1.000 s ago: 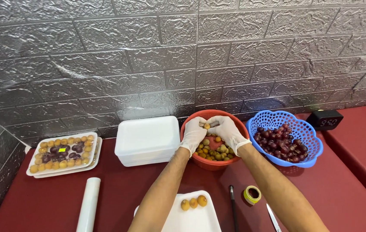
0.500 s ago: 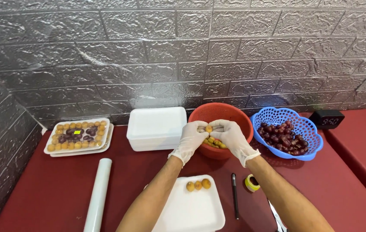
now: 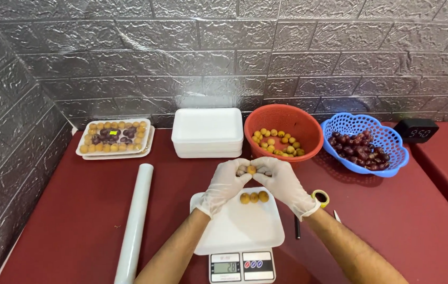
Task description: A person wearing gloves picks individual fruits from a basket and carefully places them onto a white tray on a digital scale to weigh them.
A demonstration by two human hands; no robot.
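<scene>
Left hand [image 3: 227,181] and right hand [image 3: 282,181]: gloved, fingertips pinched together on small yellow fruits [image 3: 252,170], held just above the white tray [image 3: 237,229] on the scale [image 3: 241,265]. Count held: unclear, fingers hide some. Three fruits [image 3: 254,198] already on the tray. Risk: round fruit slipping from smooth gloves, rolling off the shallow rim.

You stand at a small fruit-packing station, the kind found in a shop's back corner or a home food business. A dark red worktop [image 3: 76,221] runs into a corner of grey faux-brick wall panels [image 3: 182,58]. On it you have a digital scale [image 3: 241,265] carrying a white foam tray [image 3: 234,231], a stack of spare foam trays [image 3: 207,132], a roll of cling film [image 3: 134,221], two baskets of fruit, orange [image 3: 283,131] and blue [image 3: 366,143], and one filled tray [image 3: 114,138] at far left.
</scene>
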